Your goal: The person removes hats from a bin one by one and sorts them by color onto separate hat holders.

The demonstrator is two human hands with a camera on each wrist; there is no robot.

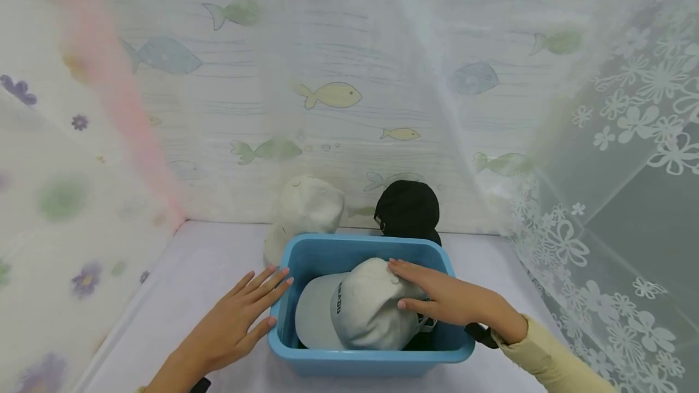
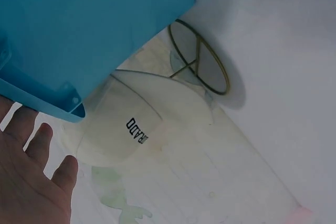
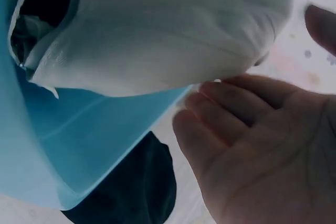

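Note:
A light grey baseball cap (image 1: 371, 314) with dark lettering sits inside a blue plastic tub (image 1: 371, 355), its brim toward the left wall. My right hand (image 1: 453, 296) is over the cap's right side, fingers extended, fingertips right at the crown. In the right wrist view the straight fingers of that hand (image 3: 262, 140) lie along the cap's fabric, which bulges above the rim. Beside the tub's left rim is my left hand (image 1: 235, 314), fingers spread and fingertips at the edge. The left wrist view has this hand (image 2: 31, 166) close to the tub's lip.
Behind the tub on the left, a white cap (image 1: 311, 205) with dark lettering stands near a round wire stand base (image 2: 223, 80). A black cap (image 1: 409, 208) is behind on the right. A fish-print curtain (image 1: 349, 41) hangs at the back; a white cloth (image 1: 218, 253) covers the table.

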